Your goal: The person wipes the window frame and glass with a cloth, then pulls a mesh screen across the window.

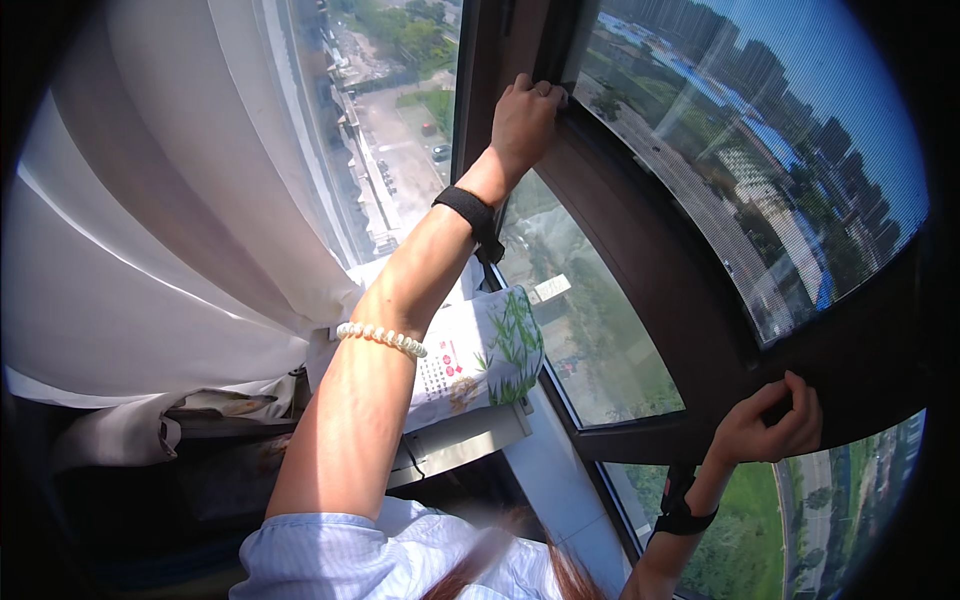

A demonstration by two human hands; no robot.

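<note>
My left hand (pixel 528 116) reaches up to the brown window frame (pixel 622 202). Its fingers are curled over the upper left corner of a mesh window screen (pixel 720 150), with the fingertips partly hidden. Lower on the right, my right hand (pixel 772 421) is against the dark frame just below the screen's lower corner. Its fingers are bent, with a gap between thumb and fingers; whether it grips anything is unclear. Each wrist wears a black strap, and a pale coiled band (pixel 381 339) circles my left forearm.
White curtains (pixel 180 187) hang on the left. Beneath my left arm, a white package with a bamboo print (pixel 480 352) lies on a pale ledge-like surface (pixel 472 441) beside the glass. Through the panes, a parking area (pixel 405 150) and greenery show far below.
</note>
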